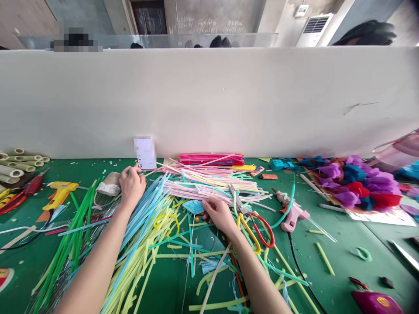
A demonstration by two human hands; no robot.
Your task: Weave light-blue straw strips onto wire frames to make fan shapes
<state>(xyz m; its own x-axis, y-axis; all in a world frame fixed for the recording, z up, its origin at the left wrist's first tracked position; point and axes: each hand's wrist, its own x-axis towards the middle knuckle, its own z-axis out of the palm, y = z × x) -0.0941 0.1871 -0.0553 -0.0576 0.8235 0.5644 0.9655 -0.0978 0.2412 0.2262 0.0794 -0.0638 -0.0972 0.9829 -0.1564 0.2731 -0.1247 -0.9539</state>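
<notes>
Blue piece (pixel 194 206) hangs over the middle of the counter (pixel 345 235), its corner pinched in the right hand (pixel 216 214), fingers closed. The left hand (pixel 132 185), loosely open and seemingly empty, reaches to the phone (pixel 145 152) leaning against the white partition (pixel 222 100). Probably this step is consulting the phone; the next move calls for a steady pinch beside the scissors (pixel 241 208).

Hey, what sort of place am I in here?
Probably a craft workshop or classroom: a green worktable holds blue craft stems, a yellow glue gun and a pink glue gun, with writing on the wall beyond.
</notes>
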